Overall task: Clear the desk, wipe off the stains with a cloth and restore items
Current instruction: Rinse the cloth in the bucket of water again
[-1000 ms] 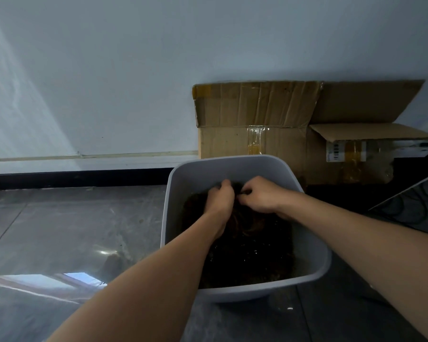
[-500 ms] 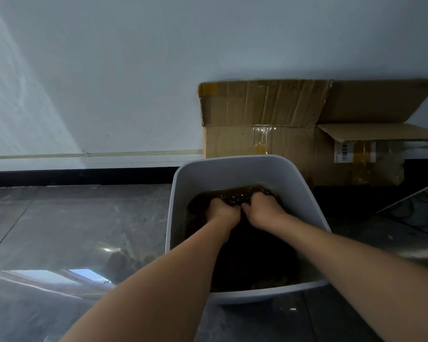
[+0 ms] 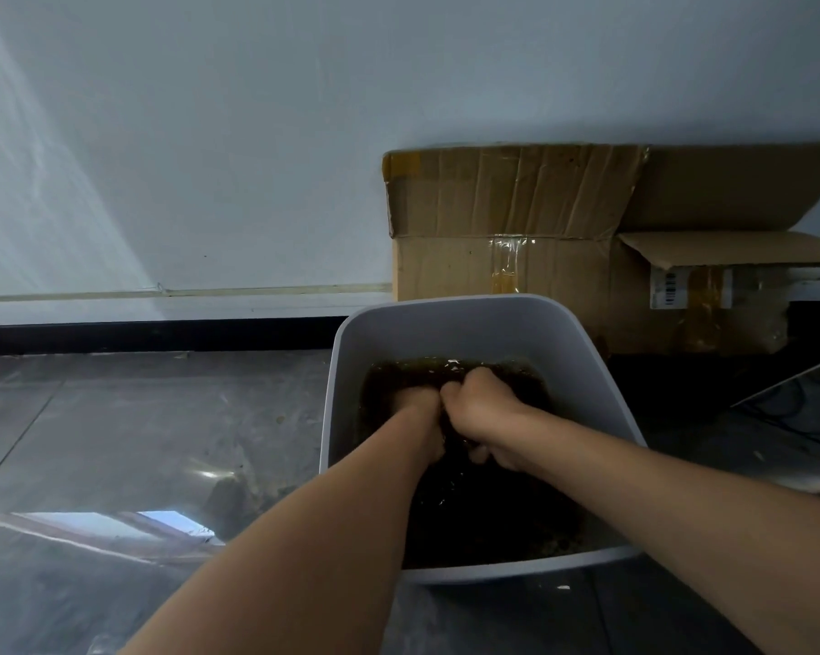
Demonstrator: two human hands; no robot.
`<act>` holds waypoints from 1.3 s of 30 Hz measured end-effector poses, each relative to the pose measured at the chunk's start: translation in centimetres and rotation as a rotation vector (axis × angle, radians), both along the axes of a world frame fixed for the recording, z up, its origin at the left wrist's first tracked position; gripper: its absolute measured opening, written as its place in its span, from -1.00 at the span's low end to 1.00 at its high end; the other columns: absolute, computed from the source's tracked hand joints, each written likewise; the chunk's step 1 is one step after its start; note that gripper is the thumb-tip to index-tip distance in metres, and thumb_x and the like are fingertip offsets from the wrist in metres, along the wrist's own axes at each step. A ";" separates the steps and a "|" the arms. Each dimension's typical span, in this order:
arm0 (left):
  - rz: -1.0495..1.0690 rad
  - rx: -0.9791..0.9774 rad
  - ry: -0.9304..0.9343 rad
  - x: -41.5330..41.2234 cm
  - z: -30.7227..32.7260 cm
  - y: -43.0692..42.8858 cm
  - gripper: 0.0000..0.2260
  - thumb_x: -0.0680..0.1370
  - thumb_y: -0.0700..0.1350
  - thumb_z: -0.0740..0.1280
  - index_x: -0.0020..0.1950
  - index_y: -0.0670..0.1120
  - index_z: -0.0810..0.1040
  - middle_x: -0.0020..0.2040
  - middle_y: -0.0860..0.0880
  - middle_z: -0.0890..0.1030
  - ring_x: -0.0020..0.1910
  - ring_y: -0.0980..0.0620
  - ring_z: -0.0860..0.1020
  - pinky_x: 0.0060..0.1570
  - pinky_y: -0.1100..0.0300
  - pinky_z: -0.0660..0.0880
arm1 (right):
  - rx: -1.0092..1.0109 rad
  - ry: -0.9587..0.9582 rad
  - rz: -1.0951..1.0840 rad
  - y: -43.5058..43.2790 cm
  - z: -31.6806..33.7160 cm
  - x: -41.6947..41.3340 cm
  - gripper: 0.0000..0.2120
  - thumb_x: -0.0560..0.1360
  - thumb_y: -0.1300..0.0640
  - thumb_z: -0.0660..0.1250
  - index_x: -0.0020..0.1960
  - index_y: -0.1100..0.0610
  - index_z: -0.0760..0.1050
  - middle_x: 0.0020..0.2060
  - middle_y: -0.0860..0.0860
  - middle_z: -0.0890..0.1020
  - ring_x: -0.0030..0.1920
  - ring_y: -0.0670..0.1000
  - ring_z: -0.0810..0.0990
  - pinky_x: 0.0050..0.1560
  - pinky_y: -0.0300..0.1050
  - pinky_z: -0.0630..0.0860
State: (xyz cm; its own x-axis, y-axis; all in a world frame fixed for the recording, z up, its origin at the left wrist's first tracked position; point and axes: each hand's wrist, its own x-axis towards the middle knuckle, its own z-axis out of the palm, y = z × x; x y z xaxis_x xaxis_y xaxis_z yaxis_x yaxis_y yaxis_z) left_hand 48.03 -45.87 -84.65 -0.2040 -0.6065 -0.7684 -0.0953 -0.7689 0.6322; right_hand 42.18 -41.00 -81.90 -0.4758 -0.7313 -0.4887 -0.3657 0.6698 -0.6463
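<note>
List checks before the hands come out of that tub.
1. Left hand and right hand in the tub: ok, both are down in it.
2. Grip on cloth: cannot tell. Both hands are curled, but the dark water hides what they hold.
3. Tub upright on the floor: ok.
4. Water clean enough to rinse: not ok, it is dark brown.
5. Splash room behind: not ok. A cardboard box stands just behind the far rim.
</note>
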 end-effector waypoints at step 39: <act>-0.070 -0.272 -0.079 -0.5 1.9 0.4 -0.60 0.59 0.09 0.17 0.28 -0.11 0.56 0.10 -0.16 0.66 0.09 -0.15 0.61 0.26 -0.06 0.50 | 0.092 0.073 0.276 0.8 2.9 -5.4 -0.78 0.60 -0.02 0.31 0.02 0.16 0.51 -0.16 0.07 0.59 -0.18 0.03 0.54 -0.21 -0.11 0.44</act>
State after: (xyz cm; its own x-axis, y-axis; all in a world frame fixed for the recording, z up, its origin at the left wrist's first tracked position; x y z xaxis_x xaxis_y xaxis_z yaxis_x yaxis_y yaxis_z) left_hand 47.54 -45.49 -82.78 -0.1984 -0.7792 -0.5945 -0.1992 -0.5619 0.8029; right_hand 36.79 -40.17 -79.03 -0.3017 -0.7922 -0.5305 -0.5852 0.5931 -0.5529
